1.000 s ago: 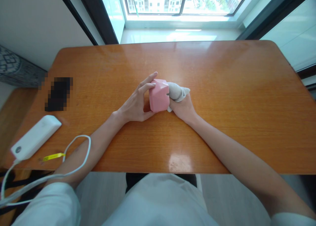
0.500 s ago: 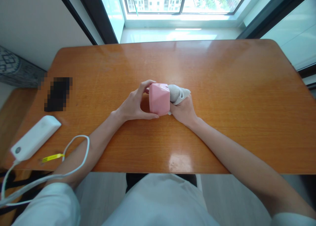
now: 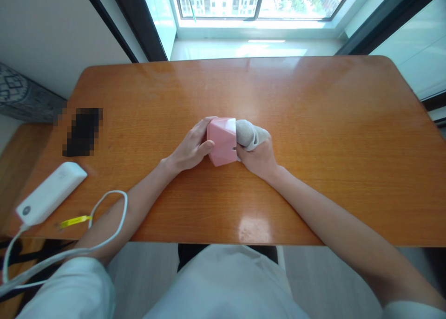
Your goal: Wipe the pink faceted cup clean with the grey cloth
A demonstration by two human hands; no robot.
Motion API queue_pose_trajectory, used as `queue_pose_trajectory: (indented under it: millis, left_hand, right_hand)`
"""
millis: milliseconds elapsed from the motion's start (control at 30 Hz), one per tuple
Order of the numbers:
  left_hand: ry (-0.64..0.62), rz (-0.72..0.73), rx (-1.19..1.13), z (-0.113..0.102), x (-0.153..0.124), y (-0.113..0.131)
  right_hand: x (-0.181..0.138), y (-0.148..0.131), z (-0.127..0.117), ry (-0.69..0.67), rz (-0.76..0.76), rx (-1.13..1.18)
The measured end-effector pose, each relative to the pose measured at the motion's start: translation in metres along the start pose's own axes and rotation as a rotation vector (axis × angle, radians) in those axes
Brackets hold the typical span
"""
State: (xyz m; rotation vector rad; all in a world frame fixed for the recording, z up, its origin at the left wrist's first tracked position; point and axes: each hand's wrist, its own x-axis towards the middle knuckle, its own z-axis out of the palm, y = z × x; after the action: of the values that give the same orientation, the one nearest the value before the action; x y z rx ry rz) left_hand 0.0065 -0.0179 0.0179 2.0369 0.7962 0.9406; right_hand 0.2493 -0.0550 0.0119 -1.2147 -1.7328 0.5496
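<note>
A pink faceted object (image 3: 223, 140) rests on the orange wooden table (image 3: 313, 124) near its middle. My left hand (image 3: 190, 147) wraps round its left side, thumb on the front face and fingers behind. My right hand (image 3: 258, 157) is closed on a grey-white cloth (image 3: 249, 133), which is pressed against the right side of the pink object. The fingertips of my right hand are hidden behind the cloth and the object.
A white power bank (image 3: 49, 193) lies at the table's left front corner with a white cable (image 3: 104, 217) looping off the edge. A blurred dark thing (image 3: 81, 131) lies behind it. A window sill runs along the far side.
My left hand's fingers have come down from the top of the pink object and now hug its left side. The object has turned a little. My right hand and cloth have barely shifted.
</note>
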Motion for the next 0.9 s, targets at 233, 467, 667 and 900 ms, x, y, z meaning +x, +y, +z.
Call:
queue_pose_trajectory:
  millis: [233,467,667,900]
  left_hand:
    - [0.041,0.332,0.149,-0.008,0.004,-0.016]
    - [-0.035,0.253,0.218,-0.001,0.003,-0.021]
    - [-0.047,0.261,0.198,-0.002,0.002,-0.019]
    - [-0.005,0.231,0.175,-0.005,-0.001,-0.013]
  right_hand:
    - [0.008,-0.007,0.001,0.065,0.083,0.165]
    - [0.01,-0.004,-0.001,-0.008,0.084,0.161]
    - [0.012,-0.006,0.0,-0.013,0.05,0.231]
    - [0.007,-0.005,-0.004,-0.016,-0.049,0.144]
